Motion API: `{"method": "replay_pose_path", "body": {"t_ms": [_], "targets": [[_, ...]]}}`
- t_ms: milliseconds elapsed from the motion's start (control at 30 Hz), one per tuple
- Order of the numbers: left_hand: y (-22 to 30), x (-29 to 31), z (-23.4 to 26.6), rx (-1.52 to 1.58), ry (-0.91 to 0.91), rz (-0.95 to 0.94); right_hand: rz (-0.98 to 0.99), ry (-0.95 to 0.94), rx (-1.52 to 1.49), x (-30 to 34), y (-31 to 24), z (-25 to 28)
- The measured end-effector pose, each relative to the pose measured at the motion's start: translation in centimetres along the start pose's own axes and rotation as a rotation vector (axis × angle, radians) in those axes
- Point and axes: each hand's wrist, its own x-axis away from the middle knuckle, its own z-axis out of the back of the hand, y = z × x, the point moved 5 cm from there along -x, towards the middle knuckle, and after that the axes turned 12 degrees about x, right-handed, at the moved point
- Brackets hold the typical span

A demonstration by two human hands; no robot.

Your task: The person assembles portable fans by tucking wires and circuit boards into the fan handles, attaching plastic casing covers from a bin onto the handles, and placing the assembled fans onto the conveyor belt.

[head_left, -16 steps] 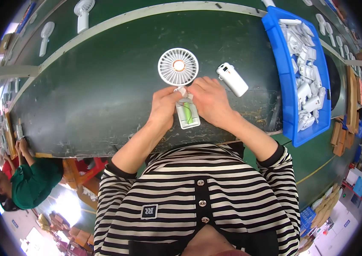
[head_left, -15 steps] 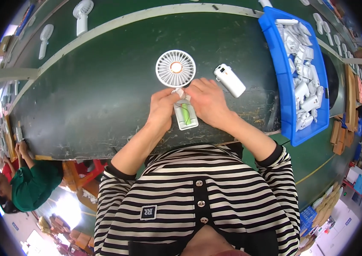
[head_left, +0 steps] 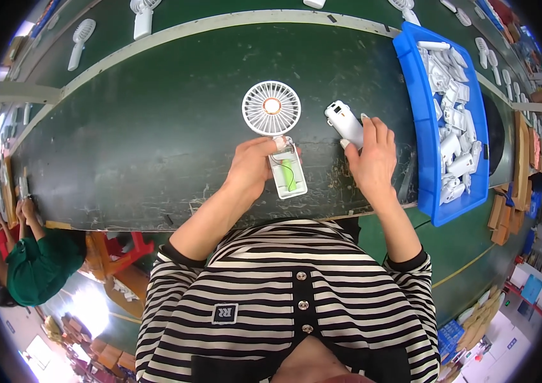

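Observation:
My left hand (head_left: 252, 165) is closed on the neck of a white handheld fan (head_left: 271, 108), its round grille lying flat on the workbench. The fan's handle is uncovered on top, with a green battery (head_left: 289, 175) and thin dark wire inside. To the right lies a white handle cover (head_left: 344, 121), a long rounded shell with small dark openings at its far end. My right hand (head_left: 375, 159) has its thumb and fingers on both sides of the cover's near end; part of the cover is hidden beneath them.
A blue bin (head_left: 434, 214) filled with white plastic parts stands at the bench's right. Beyond the pale rail (head_left: 220, 33), several handheld fans (head_left: 81, 43) lie on the green surface. A co-worker in green (head_left: 44, 268) sits at the far left, hands on the bench edge.
My right hand has left the fan's neck and moved right to the white cover. My left hand still holds the fan, whose open handle now shows more fully.

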Motion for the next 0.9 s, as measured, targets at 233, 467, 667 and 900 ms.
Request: {"method": "replay_pose_path", "body": {"t_ms": [233,467,667,900], "targets": [[-0.4,-0.2,0.1,-0.010,-0.037,0.000,-0.017,-0.128,0.028,-0.5,-0.4,-2.0],[-0.4,-0.1,0.3,0.024,-0.050,-0.002,0.046,-0.118,0.061,-0.6,-0.6,-1.6],[-0.7,-0.1,0.4,0.027,-0.036,0.001,-0.007,-0.138,0.102,-0.5,-0.8,-1.1],[-0.7,-0.3,0.5,0.047,-0.051,0.002,-0.023,-0.079,-0.101,-0.5,-3.2,2.2]]}}
